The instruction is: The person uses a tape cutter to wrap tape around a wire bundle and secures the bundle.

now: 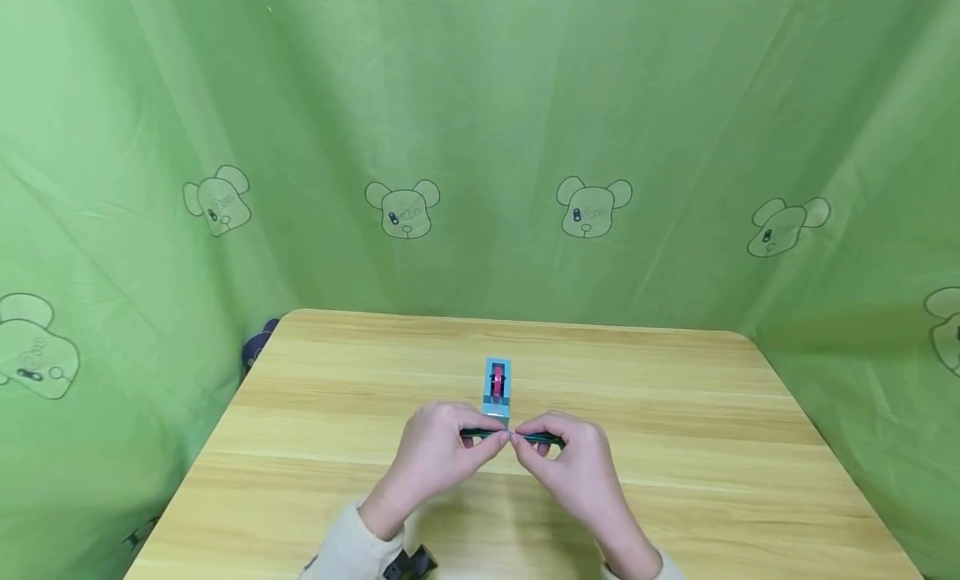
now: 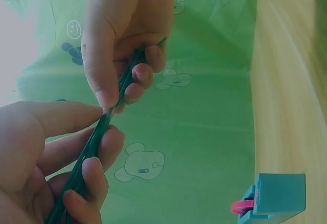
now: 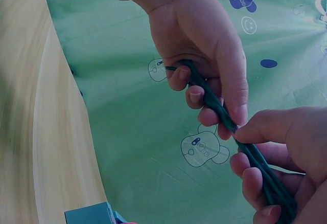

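Note:
A thin bundle of dark green strands (image 2: 88, 152) spans both hands above the table. My left hand (image 1: 435, 448) pinches it near the middle between thumb and forefinger, the other fingers curled around its length. Right beside it, my right hand (image 1: 577, 463) grips the other half the same way, thumb tips nearly meeting. In the left wrist view a small pale, shiny patch shows on the strands between the thumbs; the fingers partly hide it. Just beyond the hands stands a light blue tape dispenser (image 1: 489, 407) with a pink tape core (image 1: 498, 382).
The wooden table (image 1: 337, 397) has rounded far corners. Green curtains (image 1: 495, 147) with bear-head drawings surround it on the far side and both flanks. A black device (image 1: 411, 563) is at the left wrist. Something dark purple (image 1: 257, 347) shows beyond the table's left edge.

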{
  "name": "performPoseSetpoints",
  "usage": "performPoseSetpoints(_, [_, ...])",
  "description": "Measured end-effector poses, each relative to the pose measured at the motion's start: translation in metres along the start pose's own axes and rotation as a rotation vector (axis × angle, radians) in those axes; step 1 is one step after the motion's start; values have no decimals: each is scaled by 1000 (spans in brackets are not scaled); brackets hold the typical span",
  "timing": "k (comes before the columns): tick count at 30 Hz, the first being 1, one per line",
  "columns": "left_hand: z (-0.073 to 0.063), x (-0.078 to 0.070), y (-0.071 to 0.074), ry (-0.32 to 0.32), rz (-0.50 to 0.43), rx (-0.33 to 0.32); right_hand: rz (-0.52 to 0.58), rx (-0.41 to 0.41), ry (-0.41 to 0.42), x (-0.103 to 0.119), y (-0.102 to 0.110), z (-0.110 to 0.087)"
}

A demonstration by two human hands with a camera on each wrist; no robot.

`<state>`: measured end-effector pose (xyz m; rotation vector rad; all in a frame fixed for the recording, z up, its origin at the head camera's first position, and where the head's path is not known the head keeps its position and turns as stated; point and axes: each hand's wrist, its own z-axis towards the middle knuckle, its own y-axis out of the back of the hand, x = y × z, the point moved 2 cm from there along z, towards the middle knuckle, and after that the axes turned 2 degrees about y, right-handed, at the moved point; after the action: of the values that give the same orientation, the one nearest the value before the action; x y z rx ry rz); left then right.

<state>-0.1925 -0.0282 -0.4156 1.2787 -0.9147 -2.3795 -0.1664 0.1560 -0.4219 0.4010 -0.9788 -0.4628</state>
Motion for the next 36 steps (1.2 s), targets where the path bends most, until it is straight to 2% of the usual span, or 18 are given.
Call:
performPoseSetpoints(5, [1,-1,2,25,6,8,-14,-24,38,0,0,0])
performPoseSetpoints(14, [3,1,0,32,3,10,-10,-52,91,1,1,1])
performPoseSetpoints(20, [3,2,0,74,-26,35,-37,-76,125,-1,0,0])
performPoseSetpoints(29, [1,6,0,91,-29,35,-7,-68,57,-3,-5,-1])
performPoseSetpoints(36, [1,7,-1,41,30,5,83,-45,1,-5,-7,-1])
